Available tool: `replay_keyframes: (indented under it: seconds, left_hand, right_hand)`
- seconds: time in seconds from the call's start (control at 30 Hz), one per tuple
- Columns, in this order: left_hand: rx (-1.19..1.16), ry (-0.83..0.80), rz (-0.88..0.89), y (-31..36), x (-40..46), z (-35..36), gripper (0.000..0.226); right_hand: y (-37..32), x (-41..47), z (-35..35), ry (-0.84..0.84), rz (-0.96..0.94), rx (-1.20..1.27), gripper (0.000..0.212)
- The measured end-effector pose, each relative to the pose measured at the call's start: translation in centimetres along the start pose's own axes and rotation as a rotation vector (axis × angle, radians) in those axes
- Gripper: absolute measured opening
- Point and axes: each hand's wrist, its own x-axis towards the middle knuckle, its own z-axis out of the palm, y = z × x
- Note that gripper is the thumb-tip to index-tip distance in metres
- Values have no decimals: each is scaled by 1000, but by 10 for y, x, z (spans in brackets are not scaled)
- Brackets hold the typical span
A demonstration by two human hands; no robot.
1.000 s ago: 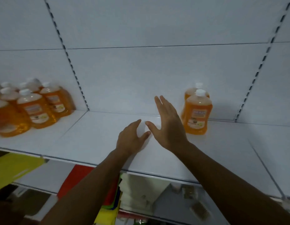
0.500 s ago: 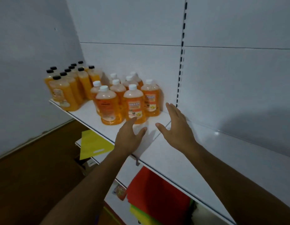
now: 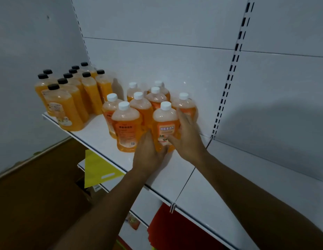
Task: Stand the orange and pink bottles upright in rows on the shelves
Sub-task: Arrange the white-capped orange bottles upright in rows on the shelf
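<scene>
Both hands have closed in since half a second ago: the left hand and right hand now clasp the front white-capped bottle at mid-frame, upright on the shelf, ready for shifting.

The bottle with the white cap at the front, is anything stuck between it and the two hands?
No. Nothing visible is in the way. The left hand and the right hand are both already touching the front white-capped bottle, one on each side, on the white shelf. Other white-capped bottles stand close behind it.
</scene>
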Motion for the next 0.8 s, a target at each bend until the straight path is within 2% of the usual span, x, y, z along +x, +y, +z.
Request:
replay_keyframes:
  seconds: [0.13,0.37,0.53,0.63,0.8]
  left_hand:
    - [92,-30,46,7,-12,11,61]
    - [-142,-188,97,77,-45,65,55]
    - [-239,-340,187,147,-72,131,57]
    - [-328,-397,230,183,-84,169,49]
    - [-380,-511,257,240,-97,224,48]
  right_hand:
    - [-4,-23,-18,69,15,-69,81]
    - [22,-89,-100,228,72,-200,77]
    - [54,-143,-194,278,202,-348,69]
    - [65,-171,-242,316,269,-395,63]
    - [79,-202,-303,365,371,-536,64]
